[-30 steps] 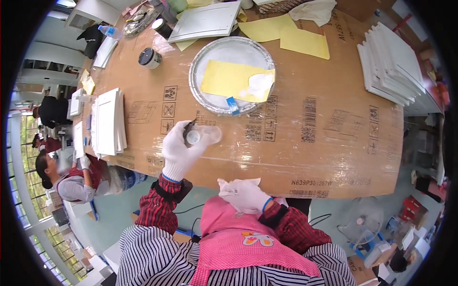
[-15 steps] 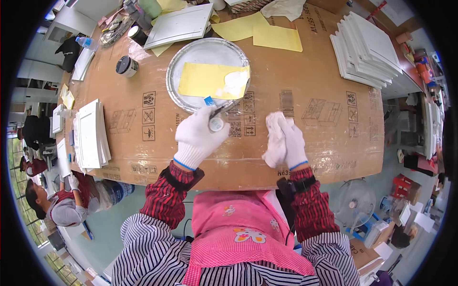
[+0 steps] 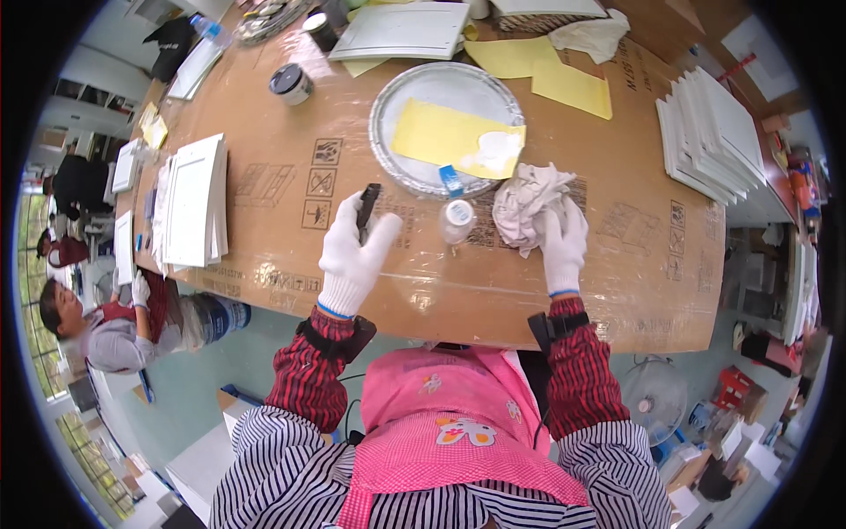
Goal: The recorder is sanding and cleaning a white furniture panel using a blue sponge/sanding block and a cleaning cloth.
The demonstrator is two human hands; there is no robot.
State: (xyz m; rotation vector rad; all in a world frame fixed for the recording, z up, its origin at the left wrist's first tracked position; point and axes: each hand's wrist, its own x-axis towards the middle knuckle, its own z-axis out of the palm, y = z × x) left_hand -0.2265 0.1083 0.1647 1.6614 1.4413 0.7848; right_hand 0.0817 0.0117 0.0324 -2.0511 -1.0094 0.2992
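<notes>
My left hand [image 3: 355,256], in a white knit glove, holds a short black object [image 3: 369,204] between thumb and fingers; its kind is unclear. A small clear bottle [image 3: 457,227] with a white cap stands just right of that hand, apart from it. My right hand [image 3: 564,245], gloved alike, has its fingers on a crumpled whitish rag [image 3: 531,201] on the cardboard-covered table. Beyond the bottle is a round grey lid-like tray [image 3: 388,150] carrying a yellow sheet [image 3: 438,135] with a white paste smear [image 3: 496,150]. A small blue piece [image 3: 450,180] rests at its near rim.
White panels lie stacked at left [image 3: 196,203] and right [image 3: 705,132]. A dark-lidded jar [image 3: 291,84], another white panel [image 3: 401,31] and yellow sheets [image 3: 571,86] lie toward the back. A co-worker [image 3: 123,331] is at the far left; a fan [image 3: 650,404] stands at lower right.
My left hand has let go of the small bottle and moved left of it, keeping the black object. The rag has gone forward onto the table under my right hand. The view has shifted.
</notes>
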